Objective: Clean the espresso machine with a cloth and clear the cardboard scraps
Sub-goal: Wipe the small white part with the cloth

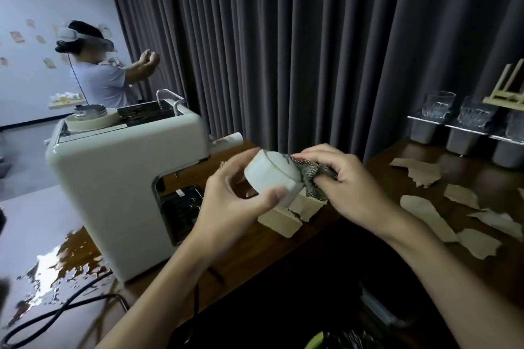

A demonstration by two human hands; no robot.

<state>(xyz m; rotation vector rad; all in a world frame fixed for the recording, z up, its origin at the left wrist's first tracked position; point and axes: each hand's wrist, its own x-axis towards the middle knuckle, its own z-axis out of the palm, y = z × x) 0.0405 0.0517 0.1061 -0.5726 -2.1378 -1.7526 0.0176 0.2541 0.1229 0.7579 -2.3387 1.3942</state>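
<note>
Cloth [309,178] under fingers [317,155] of right hand [350,180]

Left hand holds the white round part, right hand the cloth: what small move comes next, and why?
Probably rotate the white round part in the left hand so the cloth, gripped by the right hand, reaches more of its rim; it touches only one edge now.

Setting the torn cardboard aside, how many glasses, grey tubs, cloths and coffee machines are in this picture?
Glasses: 3
Grey tubs: 3
Cloth: 1, gripped by the right hand
Espresso machine: 1
Total: 8
</note>
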